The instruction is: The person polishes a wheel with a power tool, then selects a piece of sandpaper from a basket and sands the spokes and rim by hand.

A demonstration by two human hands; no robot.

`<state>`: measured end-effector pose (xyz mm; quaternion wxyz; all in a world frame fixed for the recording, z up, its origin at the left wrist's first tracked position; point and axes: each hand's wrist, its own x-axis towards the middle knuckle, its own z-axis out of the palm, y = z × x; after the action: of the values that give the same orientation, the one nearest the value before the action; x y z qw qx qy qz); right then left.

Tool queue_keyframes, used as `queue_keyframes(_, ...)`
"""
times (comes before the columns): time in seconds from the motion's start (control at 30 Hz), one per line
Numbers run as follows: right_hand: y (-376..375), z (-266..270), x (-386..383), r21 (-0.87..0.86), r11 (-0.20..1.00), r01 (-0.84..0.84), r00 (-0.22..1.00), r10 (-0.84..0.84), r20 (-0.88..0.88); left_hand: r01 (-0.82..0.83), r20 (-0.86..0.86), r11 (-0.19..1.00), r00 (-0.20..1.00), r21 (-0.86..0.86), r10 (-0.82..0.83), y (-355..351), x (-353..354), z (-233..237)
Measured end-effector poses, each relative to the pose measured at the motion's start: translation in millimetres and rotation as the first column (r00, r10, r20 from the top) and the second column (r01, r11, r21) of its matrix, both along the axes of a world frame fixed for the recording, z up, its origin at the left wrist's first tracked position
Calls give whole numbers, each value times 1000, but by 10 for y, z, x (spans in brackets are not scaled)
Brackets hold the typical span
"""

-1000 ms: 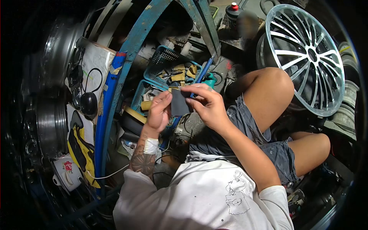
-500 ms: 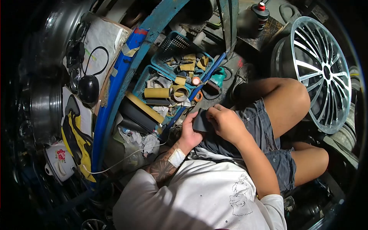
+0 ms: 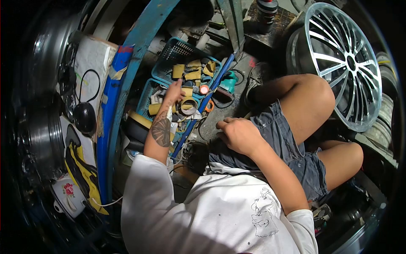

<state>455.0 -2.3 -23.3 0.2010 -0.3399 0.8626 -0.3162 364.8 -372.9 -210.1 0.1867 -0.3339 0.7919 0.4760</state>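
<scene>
My left hand (image 3: 173,93) reaches over the teal plastic baskets, its fingers apart among yellow-backed sandpaper pieces (image 3: 193,73) and small worn blocks. Beside it are a roll of yellow sandpaper (image 3: 189,106) and an orange-ended cylinder (image 3: 204,89). The far basket (image 3: 174,47) and the near basket (image 3: 146,95) stand close together on the floor side of a blue bar. Over my lap, my right hand (image 3: 240,134) is curled with its back toward me. Whatever its fingers hold is hidden beneath them.
A multi-spoke alloy wheel (image 3: 350,63) stands upright at the right. A green power sander (image 3: 229,81) lies beyond the blue bar (image 3: 203,106). A dark bottle (image 3: 267,16) is at the top. A blue frame post (image 3: 111,97) rises at left, near a floral white pot (image 3: 67,192).
My left hand has left the dark grey sheet both hands held and moved up-left to the baskets. My right hand stays over my lap; the sheet no longer shows. The view has shifted slightly.
</scene>
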Motion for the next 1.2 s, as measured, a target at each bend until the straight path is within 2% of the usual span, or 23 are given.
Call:
queue_keyframes(0.03,0,-5,-7,-3,1000,3,1000,-3,16,56,98,998,994,-20,-54,9,-3,-111)
queue_keyframes(0.07,3,-7,-15,-5,1000,5,1000,-5,31,23,71,999,997,-41,-20,1,10,-210)
queue_keyframes(0.17,10,4,-19,-9,1000,14,999,-13,44,-41,-72,998,997,-39,38,-65,43,-134)
queue_keyframes(0.2,26,6,-24,7,1000,7,999,-8,54,-97,-191,991,978,-90,78,47,85,42)
queue_keyframes(0.33,5,31,-67,42,999,-26,995,22,98,-118,-206,987,969,109,139,34,276,442)
queue_keyframes(0.4,-2,32,-80,62,998,-7,992,-1,127,-100,-383,956,901,276,204,162,358,572)
queue_keyframes(0.43,-11,52,-83,38,997,63,989,-68,128,-72,-462,931,853,358,243,281,380,683)
queue_keyframes(0.47,-26,84,-88,17,991,136,982,-137,130,-93,-431,909,858,405,279,372,427,830)
queue_keyframes(0.5,-35,112,-100,-3,978,211,969,-208,132,-16,-445,908,868,419,220,499,462,1015)
queue_keyframes(0.53,-47,137,-120,-101,944,314,941,-295,164,64,-461,900,873,432,159,627,488,1192)
queue_keyframes(0.57,-60,161,-143,-194,889,414,904,-377,203,145,-477,884,874,444,96,768,508,1381)
queue_keyframes(0.6,-52,169,-161,-280,815,507,858,-449,248,258,-501,888,865,381,-37,930,522,1607)
queue_keyframes(0.67,-2,124,-245,-353,735,579,766,-341,545,458,-514,855,808,242,-287,1185,568,2037)
queue_keyframes(0.73,16,60,-258,-375,634,676,616,-208,760,514,-547,820,775,253,-316,1445,593,2337)
queue_keyframes(0.8,77,103,-253,-401,525,751,530,-118,840,550,-552,805,752,223,-360,1623,583,2667)
queue_keyframes(0.87,155,224,-242,-428,422,799,488,-38,872,466,-509,808,824,359,-249,1770,590,2825)
queue_keyframes(0.93,229,324,-209,-438,388,811,474,5,881,408,-441,796,875,448,-200,1881,573,2924)
queue_keyframes(1.03,308,355,-139,-461,391,797,492,23,871,503,-479,782,823,368,-304,2015,564,2977)
queue_keyframes(1.2,417,494,-58,-477,365,799,497,46,867,452,-434,809,857,375,-277,2102,524,3090)
